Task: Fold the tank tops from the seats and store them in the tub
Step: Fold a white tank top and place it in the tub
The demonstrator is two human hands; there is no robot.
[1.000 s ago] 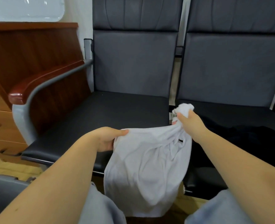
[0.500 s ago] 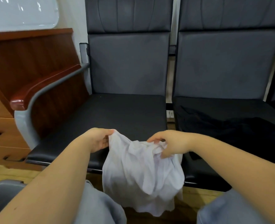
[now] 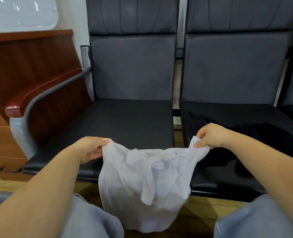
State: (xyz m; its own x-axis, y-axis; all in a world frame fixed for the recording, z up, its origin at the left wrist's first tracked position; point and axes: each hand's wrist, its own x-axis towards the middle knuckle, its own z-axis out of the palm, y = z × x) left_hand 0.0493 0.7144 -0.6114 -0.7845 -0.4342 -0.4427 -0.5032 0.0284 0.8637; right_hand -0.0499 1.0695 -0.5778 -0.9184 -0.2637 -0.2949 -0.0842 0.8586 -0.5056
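We see the left hand [image 3: 90, 148] and right hand [image 3: 209, 135] each pinching a top corner of a white tank top [image 3: 142, 182], hanging rumpled before two dark seats [image 3: 125, 127]. Black garment [image 3: 262, 134] lies on the right seat.

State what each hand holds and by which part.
Both hold the white tank top: left hand grips one upper corner, right hand pinches the other.

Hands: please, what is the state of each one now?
Left hand: closed, gripping one top edge of the white tank top.
Right hand: closed, pinching the other top edge of it.
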